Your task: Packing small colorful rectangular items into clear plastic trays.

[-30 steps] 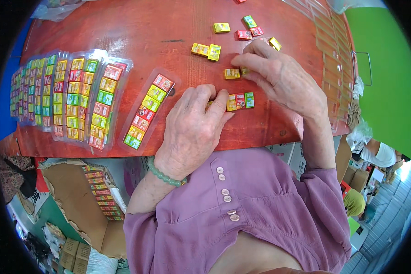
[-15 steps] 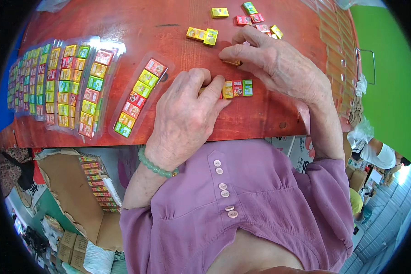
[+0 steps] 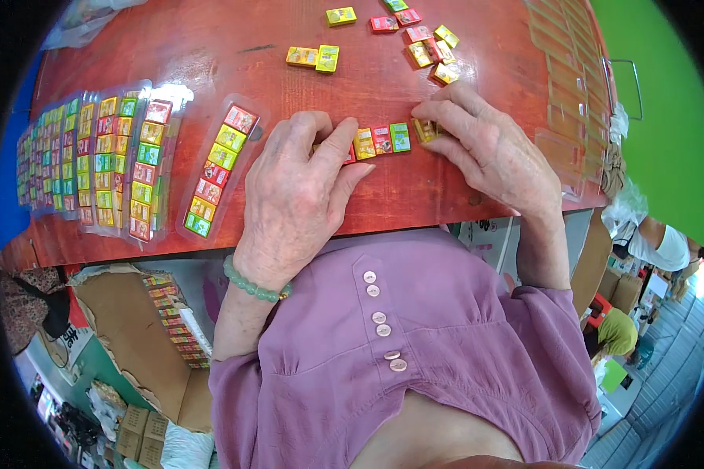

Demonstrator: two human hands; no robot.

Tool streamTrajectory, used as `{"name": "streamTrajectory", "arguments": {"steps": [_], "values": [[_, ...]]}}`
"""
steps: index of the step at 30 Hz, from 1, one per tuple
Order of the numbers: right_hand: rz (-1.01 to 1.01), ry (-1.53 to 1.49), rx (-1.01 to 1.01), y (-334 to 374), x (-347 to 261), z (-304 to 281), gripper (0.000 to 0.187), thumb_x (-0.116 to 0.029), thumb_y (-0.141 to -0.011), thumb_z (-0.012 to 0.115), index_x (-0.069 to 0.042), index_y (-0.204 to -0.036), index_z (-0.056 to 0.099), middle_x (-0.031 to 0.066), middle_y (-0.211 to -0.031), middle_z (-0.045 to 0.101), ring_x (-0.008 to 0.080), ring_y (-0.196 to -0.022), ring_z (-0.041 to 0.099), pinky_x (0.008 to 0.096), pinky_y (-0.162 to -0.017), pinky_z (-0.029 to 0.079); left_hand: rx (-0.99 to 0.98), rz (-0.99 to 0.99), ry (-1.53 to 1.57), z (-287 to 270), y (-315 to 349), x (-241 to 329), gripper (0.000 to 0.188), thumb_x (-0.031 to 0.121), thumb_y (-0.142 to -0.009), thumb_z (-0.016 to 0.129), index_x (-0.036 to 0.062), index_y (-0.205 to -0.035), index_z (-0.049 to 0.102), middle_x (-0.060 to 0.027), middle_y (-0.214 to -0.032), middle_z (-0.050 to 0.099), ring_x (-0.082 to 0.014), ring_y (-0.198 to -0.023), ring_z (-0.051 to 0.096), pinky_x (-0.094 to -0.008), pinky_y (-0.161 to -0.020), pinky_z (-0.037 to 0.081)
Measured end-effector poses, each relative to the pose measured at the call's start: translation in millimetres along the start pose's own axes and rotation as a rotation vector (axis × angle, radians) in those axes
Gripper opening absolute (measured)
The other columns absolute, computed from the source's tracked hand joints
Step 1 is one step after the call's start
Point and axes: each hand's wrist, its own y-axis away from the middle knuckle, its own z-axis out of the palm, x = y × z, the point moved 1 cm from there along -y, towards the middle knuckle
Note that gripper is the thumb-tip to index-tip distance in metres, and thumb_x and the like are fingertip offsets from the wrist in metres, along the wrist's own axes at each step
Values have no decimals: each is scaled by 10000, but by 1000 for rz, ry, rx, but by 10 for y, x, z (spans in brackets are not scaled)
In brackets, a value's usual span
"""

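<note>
A short row of small printed boxes lies on the red table, with a yellow box, a red box and a green box side by side. My left hand, with a green bead bracelet at the wrist, curls its fingers and thumb round the row's left end, hiding part of it. Between thumb and fingers, my right hand pinches a yellow-brown box just off the row's right end. Left of my left hand lies a transparent plastic tray filled with one line of such boxes.
Filled trays overlap along the table's left side. Loose boxes are scattered at the far middle, with a yellow pair nearby. Transparent trays line the right edge. Below the front edge stands an open cardboard carton. Another person is at far right.
My right hand has come down and toward me, bringing the yellow-brown box beside the row's right end. My left hand stays at the left end. The whole view has shifted slightly.
</note>
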Motion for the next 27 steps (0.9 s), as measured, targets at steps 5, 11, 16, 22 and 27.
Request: {"name": "streamTrajectory", "arguments": {"steps": [5, 11, 16, 22, 27], "values": [[-61, -83, 118, 70, -9, -1, 364, -137, -909, 733, -58, -1252, 644, 156, -1189, 616, 355, -1052, 658, 424, -896, 547, -43, 13, -36, -90, -33, 81, 465, 100, -812, 802, -7, -1239, 650, -131, -1076, 568, -321, -979, 599, -430, -814, 535], [-27, -169, 57, 14, 1, 68, 396, -101, -875, 752, -39, -1248, 632, 152, -1134, 597, 361, -1005, 662, 436, -842, 566, -143, -17, -29, -102, -72, 74, 488, 99, -830, 786, -9, -1282, 640, -152, -1081, 553, -340, -978, 586, -442, -830, 527], [-80, -154, 127, 59, -21, 194, 401, -151, -878, 763, -43, -1240, 632, 140, -1139, 577, 353, -979, 662, 445, -825, 572, -128, -42, -59, -29, -9, 102, 418, 115, -835, 797, 19, -1226, 683, -132, -1045, 562, -323, -960, 599, -438, -806, 523], [-217, -95, 219, 18, 0, 351, 311, -188, -896, 730, -19, -1140, 639, 125, -1107, 578, 326, -1023, 629, 442, -870, 541, -66, 60, -99, -23, -11, 68, 395, 16, -819, 794, 6, -1200, 691, -141, -1035, 563, -294, -898, 624, -414, -733, 533], [-226, -200, 261, 24, 10, 326, 156, -35, -853, 669, 12, -971, 578, 157, -1030, 538, 361, -970, 610, 478, -830, 528, -168, 23, -120, -75, -19, 88, 429, 69, -832, 800, 23, -1238, 666, -148, -1037, 553, -330, -954, 593, -444, -793, 519]]}}
